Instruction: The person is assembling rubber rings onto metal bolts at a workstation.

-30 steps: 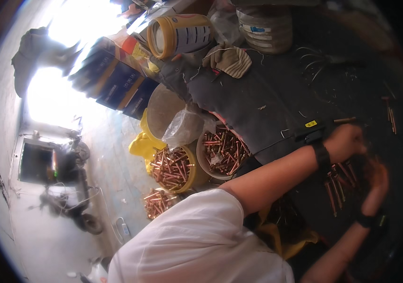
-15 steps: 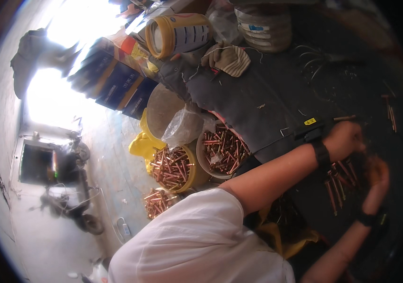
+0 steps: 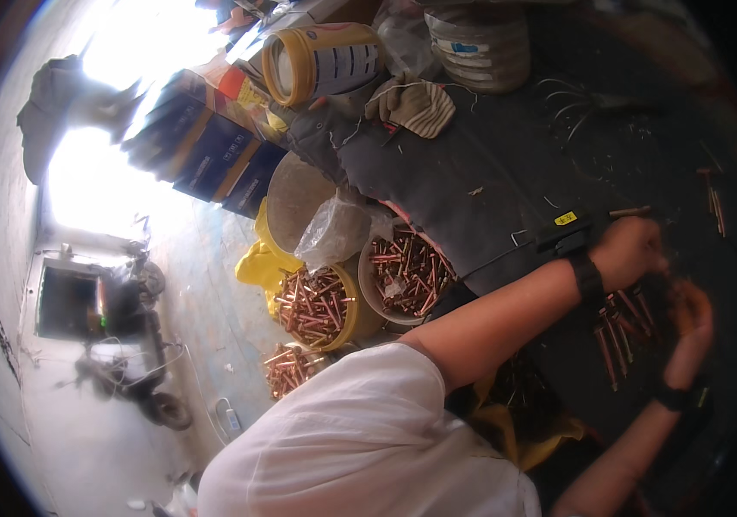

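Left hand, right hand close by bolts; fingers curled, gap and hold unclear. Seemingly two-handed handling; next move calls for coordination.

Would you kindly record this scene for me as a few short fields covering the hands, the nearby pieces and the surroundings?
Hands: left hand and right hand close together, fingers bent; what they hold is unclear
Nearest things: copper-coloured fasteners lying loosely grouped
Surface: dark, cloth-like covering
Containers: yellow bucket and pale bucket, side by side
Contents: similar fasteners filling both
Farther off: knitted glove
Wrists: dark band on each
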